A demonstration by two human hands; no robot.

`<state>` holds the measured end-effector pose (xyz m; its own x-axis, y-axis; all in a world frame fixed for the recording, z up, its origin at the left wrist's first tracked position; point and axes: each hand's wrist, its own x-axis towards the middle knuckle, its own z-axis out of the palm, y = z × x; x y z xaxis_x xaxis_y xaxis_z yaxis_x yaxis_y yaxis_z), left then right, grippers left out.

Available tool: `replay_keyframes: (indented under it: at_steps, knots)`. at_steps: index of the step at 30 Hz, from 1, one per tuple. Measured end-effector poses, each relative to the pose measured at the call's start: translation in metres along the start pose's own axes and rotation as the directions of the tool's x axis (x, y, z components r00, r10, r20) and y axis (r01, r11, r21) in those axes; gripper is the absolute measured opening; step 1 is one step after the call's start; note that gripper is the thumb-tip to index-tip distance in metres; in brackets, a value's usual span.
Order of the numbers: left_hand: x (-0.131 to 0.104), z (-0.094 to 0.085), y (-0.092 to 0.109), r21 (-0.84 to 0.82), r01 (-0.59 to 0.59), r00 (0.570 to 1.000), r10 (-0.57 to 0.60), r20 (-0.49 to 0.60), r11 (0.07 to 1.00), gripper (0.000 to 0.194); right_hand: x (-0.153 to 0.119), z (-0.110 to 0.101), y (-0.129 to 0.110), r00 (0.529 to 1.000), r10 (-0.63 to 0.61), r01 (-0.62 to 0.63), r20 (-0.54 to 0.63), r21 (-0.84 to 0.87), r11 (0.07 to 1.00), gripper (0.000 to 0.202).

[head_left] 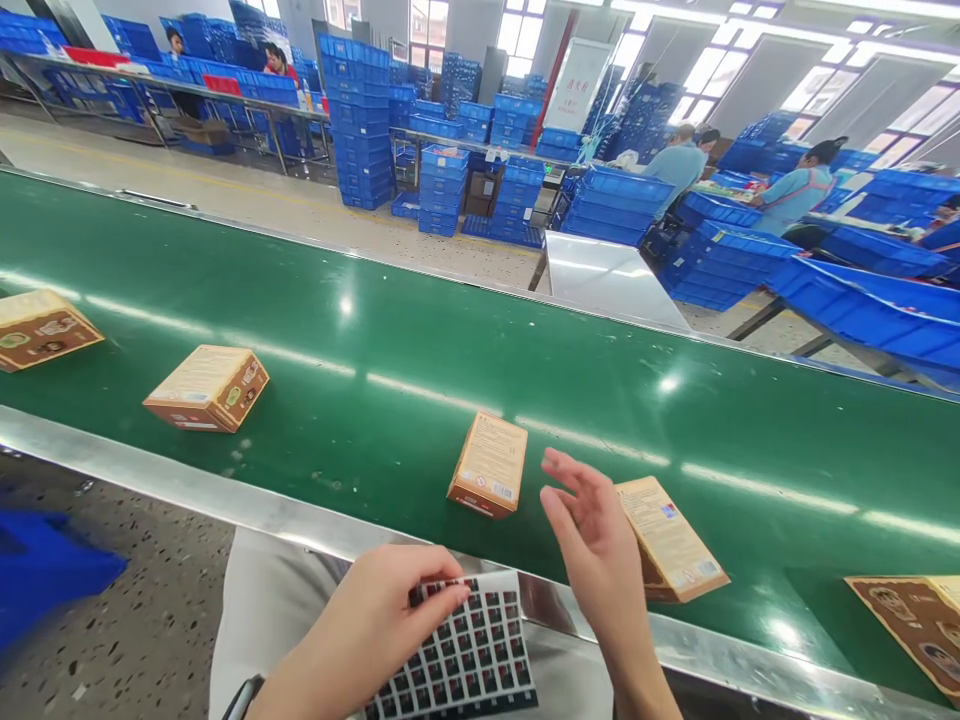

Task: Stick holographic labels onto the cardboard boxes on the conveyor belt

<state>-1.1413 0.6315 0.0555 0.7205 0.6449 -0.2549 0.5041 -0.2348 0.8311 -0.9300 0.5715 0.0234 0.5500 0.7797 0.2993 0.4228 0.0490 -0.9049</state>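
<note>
My left hand (394, 615) grips a sheet of small dark stickers (480, 640) by its upper edge, thumb and fingers closed on it above my lap. Over the green conveyor belt (337, 440), my right hand (596, 530) is raised with its fingers apart and nothing in them. To its left lies a small cream and brown box (491, 460), printed side up, not touched. Another box (667, 535) is just behind and right of that hand, partly covered by it. A small bluish, shiny sticker (668, 510) shows on its top.
Further left on the belt are a box (206, 385) and one cut off by the frame edge (45, 325). A brown box (911, 625) lies at far right. The metal rail (187, 495) runs before my lap. Beyond stand stacked blue crates (356, 120) and seated people (799, 190).
</note>
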Motion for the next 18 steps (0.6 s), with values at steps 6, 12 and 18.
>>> replay_keyframes:
  at_steps: [6, 12, 18]
  knots:
    - [0.012, 0.013, -0.010, 0.161, -0.412, 0.902, 0.426, -0.063, 0.897, 0.011, 0.032, 0.026, 0.014, 0.962, 0.271, -0.267, 0.027, 0.288, 0.920, 0.055]
    - [0.039, 0.022, -0.008, 0.283, -0.450, 0.890, 0.452, 0.064, 0.847, 0.010, 0.036, 0.024, 0.009, 0.915, 0.403, -0.380, -0.014, 0.308, 0.872, 0.049]
    - [0.045, 0.029, -0.003, 0.243, -0.463, 0.885, 0.460, 0.072, 0.852, 0.012, 0.046, 0.015, 0.006, 0.899, 0.437, -0.429, 0.034, 0.271, 0.862, 0.048]
